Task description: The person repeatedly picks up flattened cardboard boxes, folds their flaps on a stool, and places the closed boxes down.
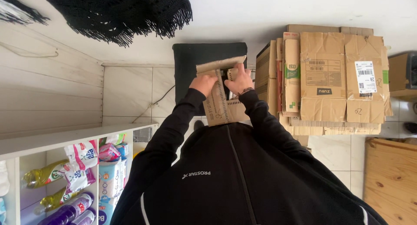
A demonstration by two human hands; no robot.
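- Item handled: a small brown cardboard box [221, 104], partly collapsed, is held in front of the chest, above the tiled floor [130, 90]. It sits in front of a dark square object [191, 60] that stands against the wall.
- Left hand [203, 84]: the fingers are curled over the upper left part of the box, gripping the panel. The fingertips are hidden behind the card.
- Right hand [239, 80]: the fingers are spread and clamped on the upper right edge, just below the raised top flap [220, 63]. The wrist carries a band.
- Both hands grasp the same box, close together and nearly touching.
- Surroundings: a stack of flattened cartons [334, 77] lies just to the right of the box. A shelf of cleaning bottles [65, 181] stands lower left and a wooden panel [391, 177] lower right.
- Judgement on the step: the work appears to be pressing the box flat.
- To do it well, the hands should move apart toward opposite corners, so that the panels fold along the existing creases rather than buckle.
- The top flap should be tucked flat before pressure is applied.
- Fingers should stay clear of the folds and the raw edges.
- The box should stay square to the body.
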